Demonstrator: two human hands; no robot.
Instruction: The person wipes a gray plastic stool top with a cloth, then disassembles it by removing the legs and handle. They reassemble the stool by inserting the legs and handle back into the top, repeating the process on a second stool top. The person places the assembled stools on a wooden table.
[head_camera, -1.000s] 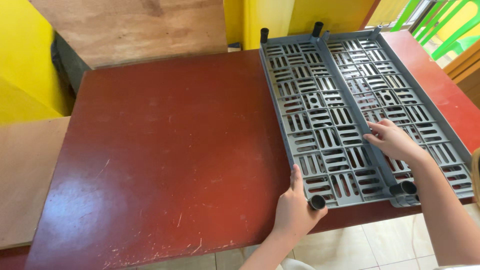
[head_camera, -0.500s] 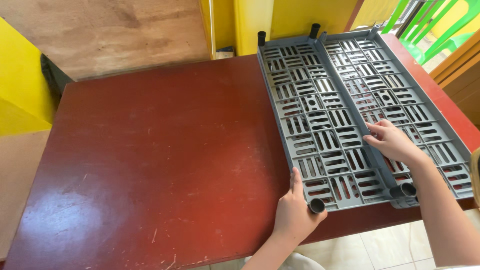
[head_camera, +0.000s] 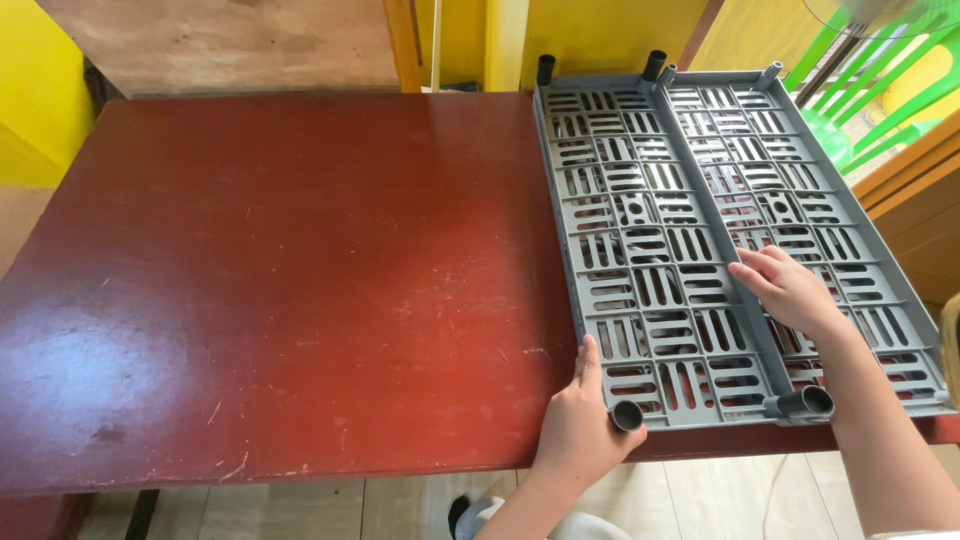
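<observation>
Two grey plastic slotted shelf panels lie flat side by side on the right part of a dark red table (head_camera: 280, 280). The left panel (head_camera: 640, 250) has round corner sockets; my left hand (head_camera: 580, 425) grips its near left corner, thumb along the edge. The right panel (head_camera: 800, 200) lies under my right hand (head_camera: 790, 290), which rests palm down with fingers spread near the seam between the two panels.
The table's near edge runs along the bottom, with tiled floor below. Yellow walls stand at the far left and back. Green plastic chairs (head_camera: 880, 80) and a wooden cabinet edge (head_camera: 920, 190) are at the right.
The view has shifted so the panels sit further right and appear larger. Both hands keep the same places on the panels.
</observation>
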